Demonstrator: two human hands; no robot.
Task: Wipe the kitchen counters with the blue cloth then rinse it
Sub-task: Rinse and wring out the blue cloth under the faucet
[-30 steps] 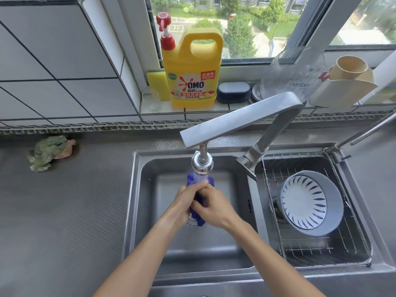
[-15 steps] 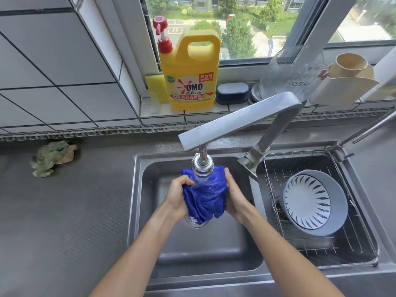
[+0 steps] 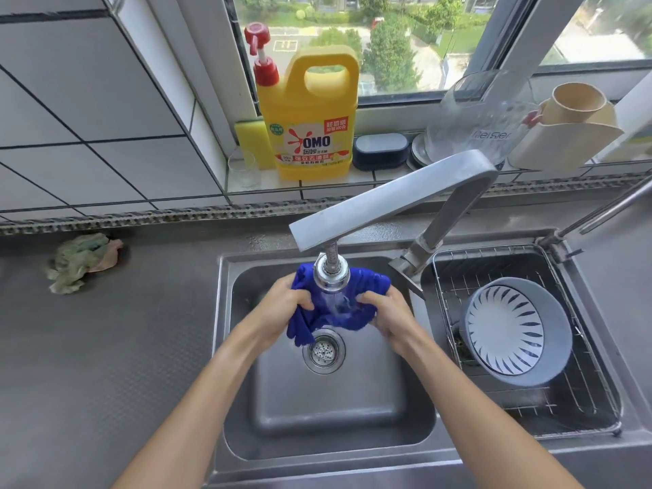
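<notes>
Two bare forearms reach up from the bottom of the frame over the sink [image 3: 416, 428]. At mid-frame the left hand [image 3: 282, 305] and the right hand [image 3: 388, 312] each have a grip curled tight on the blue cloth [image 3: 338, 312], bunched between them above the drain [image 3: 324, 351]. Water runs onto the cloth from the tap [image 3: 388, 202] head directly above it. To the right, a wire rack [image 3: 578, 407] in the second basin holds a grey bowl [image 3: 557, 333] lying on its side. At left on the tabletop [image 3: 106, 347] lies a crumpled green rag [image 3: 79, 261]. Farther back, on the window ledge, stand a yellow detergent jug [image 3: 310, 135], a sponge [image 3: 248, 142], a small glass [image 3: 243, 169] and a beige holder [image 3: 564, 135].
</notes>
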